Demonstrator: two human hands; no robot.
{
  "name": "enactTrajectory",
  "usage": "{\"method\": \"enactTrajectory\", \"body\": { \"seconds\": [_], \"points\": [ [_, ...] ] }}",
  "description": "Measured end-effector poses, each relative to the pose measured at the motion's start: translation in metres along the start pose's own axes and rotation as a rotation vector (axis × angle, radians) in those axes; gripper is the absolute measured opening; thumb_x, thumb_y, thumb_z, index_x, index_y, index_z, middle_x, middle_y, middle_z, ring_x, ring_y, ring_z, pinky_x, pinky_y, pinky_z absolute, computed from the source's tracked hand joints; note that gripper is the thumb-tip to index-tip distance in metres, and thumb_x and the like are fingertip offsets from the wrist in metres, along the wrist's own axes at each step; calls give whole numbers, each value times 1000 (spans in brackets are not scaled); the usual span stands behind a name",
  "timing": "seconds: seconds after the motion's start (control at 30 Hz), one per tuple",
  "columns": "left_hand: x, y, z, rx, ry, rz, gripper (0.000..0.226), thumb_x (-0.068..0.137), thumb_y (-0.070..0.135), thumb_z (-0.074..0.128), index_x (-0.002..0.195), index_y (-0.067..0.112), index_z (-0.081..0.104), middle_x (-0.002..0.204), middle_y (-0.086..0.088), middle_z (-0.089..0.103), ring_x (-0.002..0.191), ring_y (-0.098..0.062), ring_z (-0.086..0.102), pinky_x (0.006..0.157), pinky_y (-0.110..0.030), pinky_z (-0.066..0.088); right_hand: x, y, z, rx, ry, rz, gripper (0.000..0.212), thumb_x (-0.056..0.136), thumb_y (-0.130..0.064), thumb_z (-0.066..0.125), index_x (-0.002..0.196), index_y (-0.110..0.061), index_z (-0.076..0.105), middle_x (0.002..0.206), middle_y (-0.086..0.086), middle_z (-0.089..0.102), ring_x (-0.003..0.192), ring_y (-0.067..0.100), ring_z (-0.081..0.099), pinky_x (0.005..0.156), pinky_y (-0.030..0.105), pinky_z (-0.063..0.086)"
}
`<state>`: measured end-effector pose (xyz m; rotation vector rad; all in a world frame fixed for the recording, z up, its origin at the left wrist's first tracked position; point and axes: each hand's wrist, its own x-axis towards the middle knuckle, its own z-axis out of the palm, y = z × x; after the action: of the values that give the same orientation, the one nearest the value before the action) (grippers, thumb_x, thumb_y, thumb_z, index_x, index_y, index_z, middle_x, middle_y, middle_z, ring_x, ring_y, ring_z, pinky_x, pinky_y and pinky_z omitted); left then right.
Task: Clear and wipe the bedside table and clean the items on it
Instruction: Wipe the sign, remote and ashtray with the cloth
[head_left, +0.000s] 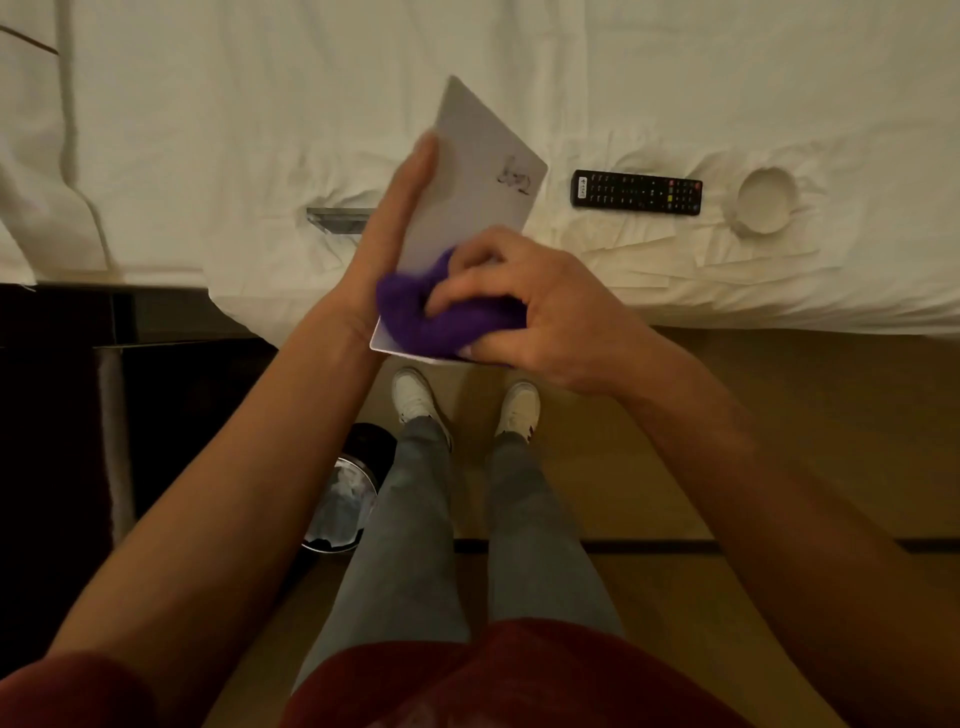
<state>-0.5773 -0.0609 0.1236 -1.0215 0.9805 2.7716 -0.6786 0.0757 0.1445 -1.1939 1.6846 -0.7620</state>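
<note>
My left hand (400, 218) holds a white card (478, 171) with handwriting on it, tilted over the bed's edge, fingers flat along its left side. My right hand (524, 306) presses a bunched purple cloth (436, 312) against the card's lower end. On the white bed sheet (208, 130) lie a black remote control (637, 192), a round white ashtray (763, 200) to its right, and a clear glass-like flat item (337, 218), partly hidden behind my left wrist.
A dark bedside table (67, 322) stands at the left, mostly in shadow. A small bin with a plastic liner (343, 499) sits on the floor by my left foot. Wooden floor (727, 441) stretches to the right.
</note>
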Motion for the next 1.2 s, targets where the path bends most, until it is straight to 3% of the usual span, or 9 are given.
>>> {"method": "enactTrajectory", "body": {
  "seconds": [0.13, 0.33, 0.47, 0.57, 0.7, 0.87, 0.97, 1.07, 1.2],
  "points": [
    [-1, -1, 3, 212, 14, -47, 26, 95, 51, 58, 88, 42, 81, 93, 20, 77, 90, 5, 71, 83, -13, 55, 1, 7, -8, 22, -326, 95, 33, 94, -19, 74, 123, -35, 72, 122, -10, 62, 108, 3, 56, 94, 11, 40],
    [2, -5, -4, 2, 67, -40, 56, 104, 54, 33, 101, 26, 80, 97, 0, 75, 89, -17, 72, 83, -34, 56, 2, 30, -19, -484, -402, 186, 38, 97, -27, 66, 133, -37, 66, 130, -2, 56, 120, 19, 52, 98, 36, 42],
    [6, -3, -20, -226, 58, 2, 69, 98, 66, 34, 130, 16, 69, 126, -14, 64, 121, -42, 60, 110, -61, 41, -12, 55, -29, -488, -136, 382, 39, 93, -31, 64, 131, -35, 66, 109, -3, 56, 102, 22, 59, 82, 36, 45],
    [10, -3, -23, -456, 33, -39, 80, 96, 66, 32, 157, 15, 34, 146, -18, 44, 143, -51, 37, 116, -71, 22, -30, 72, -34, -169, 123, 484, 50, 87, -33, 69, 135, -42, 60, 104, -14, 67, 95, 12, 66, 75, 24, 48],
    [13, -15, -26, -484, 93, -72, 83, 94, 67, 32, 160, 17, 26, 147, -17, 39, 140, -48, 38, 120, -62, 18, -40, 63, -24, 475, 103, 337, 59, 82, -37, 76, 136, -52, 58, 116, -10, 72, 101, 13, 73, 78, 25, 61],
    [15, -22, -30, -528, 164, -93, 80, 95, 61, 34, 159, 14, 30, 152, -20, 42, 143, -48, 39, 118, -61, 26, -35, 57, -14, 512, 80, 297, 50, 83, -54, 76, 131, -48, 64, 126, -18, 70, 110, 6, 70, 84, 21, 58],
    [14, -22, -32, -272, 358, -82, 54, 96, 37, 46, 143, 11, 52, 126, -17, 68, 113, -37, 66, 93, -48, 55, -35, 61, -12, 331, 125, 334, 42, 80, -74, 68, 119, -58, 67, 118, -21, 68, 103, -1, 66, 80, 22, 56],
    [16, -19, -33, 66, 539, -25, 35, 95, 13, 49, 129, 15, 59, 98, -6, 76, 81, -23, 72, 63, -33, 59, -37, 67, -12, 267, 131, 345, 26, 87, -66, 65, 109, -55, 72, 111, -23, 67, 101, -3, 63, 84, 24, 49],
    [10, -20, -33, 606, 568, 177, 50, 102, 17, 53, 151, 24, 46, 144, 0, 54, 125, -15, 57, 99, -31, 49, -46, 72, -19, 371, 90, 324, 11, 89, -53, 69, 95, -47, 77, 101, -16, 72, 92, 6, 70, 79, 26, 53]
  ]
}}
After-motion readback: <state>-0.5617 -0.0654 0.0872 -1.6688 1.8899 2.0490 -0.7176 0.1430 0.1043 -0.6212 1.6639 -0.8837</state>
